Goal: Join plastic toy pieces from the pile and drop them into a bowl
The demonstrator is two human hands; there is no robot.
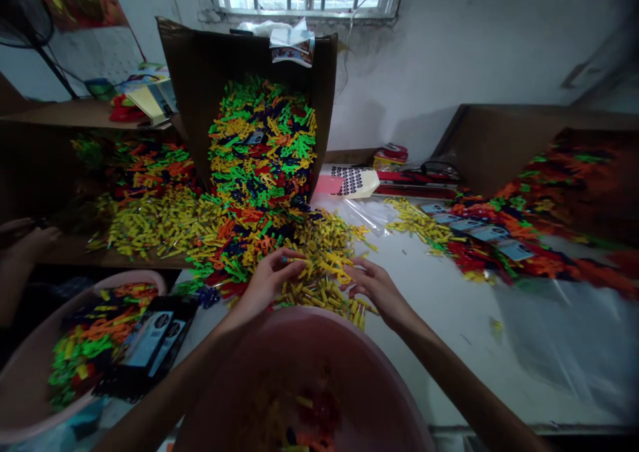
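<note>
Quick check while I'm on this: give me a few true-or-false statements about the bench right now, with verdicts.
1. The left hand and right hand are both at the yellow plastic pieces. True.
2. The pink basin in front of the person is empty. False: coloured pieces lie in its bottom.
3. The cardboard box is shut. False: it is open, with pieces heaped out of it.
4. Another person's hand shows at the far left. True.

Left hand (264, 284) and right hand (379, 291) among yellow plastic pieces (319, 291)
</note>
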